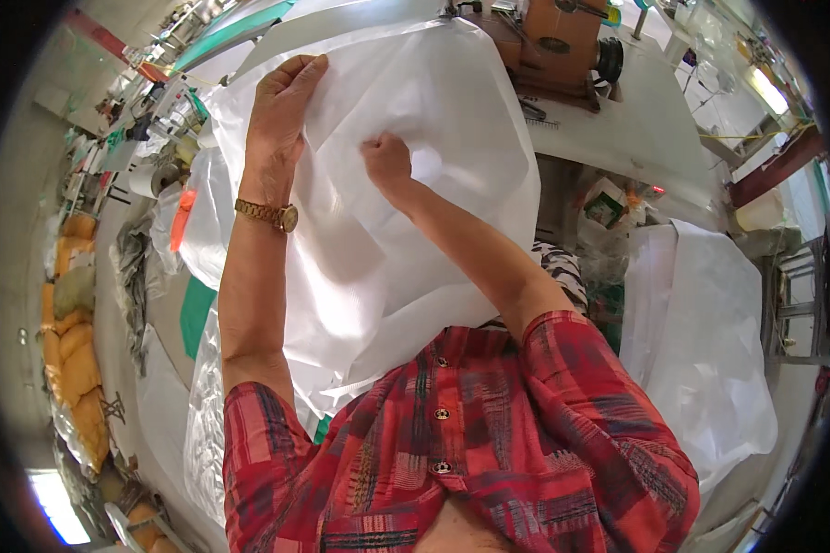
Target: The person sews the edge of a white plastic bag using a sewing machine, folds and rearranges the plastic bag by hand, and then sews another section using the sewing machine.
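Note:
A large white sheet, which looks like thin woven plastic (461,221), spreads across my lap and up onto the work table. My left hand (277,120) is closed in a pinch on its upper left edge, holding that edge up. Over the middle of the sheet, my right hand (389,161) is curled shut and a little blurred. Whether its fingers grip a fold of the sheet or something small is hidden. Just beyond the sheet's upper right corner stands a brown sewing machine (555,46) with a black handwheel.
The white table top (618,138) runs right from the sewing machine. A pile of white sheets (701,341) hangs at my right side. To the left are clear plastic, green material (196,313) and an orange piece (183,219). Orange-yellow bundles (78,359) line the far left.

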A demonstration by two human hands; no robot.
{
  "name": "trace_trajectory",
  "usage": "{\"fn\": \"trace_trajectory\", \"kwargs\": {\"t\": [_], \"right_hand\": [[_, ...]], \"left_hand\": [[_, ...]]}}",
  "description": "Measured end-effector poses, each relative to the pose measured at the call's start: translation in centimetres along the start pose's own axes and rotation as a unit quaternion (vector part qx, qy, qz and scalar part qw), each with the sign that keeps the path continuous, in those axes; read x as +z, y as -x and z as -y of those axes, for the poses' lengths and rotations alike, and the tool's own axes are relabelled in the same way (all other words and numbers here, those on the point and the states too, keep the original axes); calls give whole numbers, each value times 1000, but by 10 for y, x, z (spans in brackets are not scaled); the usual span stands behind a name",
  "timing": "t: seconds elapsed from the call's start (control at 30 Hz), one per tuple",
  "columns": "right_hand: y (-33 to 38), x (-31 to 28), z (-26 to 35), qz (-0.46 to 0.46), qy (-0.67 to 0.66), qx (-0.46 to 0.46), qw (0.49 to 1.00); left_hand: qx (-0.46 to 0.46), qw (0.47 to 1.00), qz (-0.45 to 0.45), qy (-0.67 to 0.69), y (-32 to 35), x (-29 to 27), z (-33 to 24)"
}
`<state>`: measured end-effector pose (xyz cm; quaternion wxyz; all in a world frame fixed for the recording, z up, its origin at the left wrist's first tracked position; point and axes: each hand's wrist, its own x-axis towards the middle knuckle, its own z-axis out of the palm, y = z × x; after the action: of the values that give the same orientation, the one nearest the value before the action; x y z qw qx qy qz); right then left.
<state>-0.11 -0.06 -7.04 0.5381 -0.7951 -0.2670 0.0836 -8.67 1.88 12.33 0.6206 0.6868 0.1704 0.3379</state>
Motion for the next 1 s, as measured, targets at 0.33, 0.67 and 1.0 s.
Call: {"fn": "trace_trajectory", "kwargs": {"t": [0.33, 0.67, 1.0], "right_hand": [[82, -182, 32, 472, -679, 70, 559], [80, -157, -49, 169, -505, 106, 840], [93, -167, -12, 227, -563, 34, 794]], "left_hand": [[-6, 996, -21, -91, 2, -46, 17], [-56, 998, 20, -32, 31, -22, 42], [-72, 985, 108, -111, 61, 20, 41]]}}
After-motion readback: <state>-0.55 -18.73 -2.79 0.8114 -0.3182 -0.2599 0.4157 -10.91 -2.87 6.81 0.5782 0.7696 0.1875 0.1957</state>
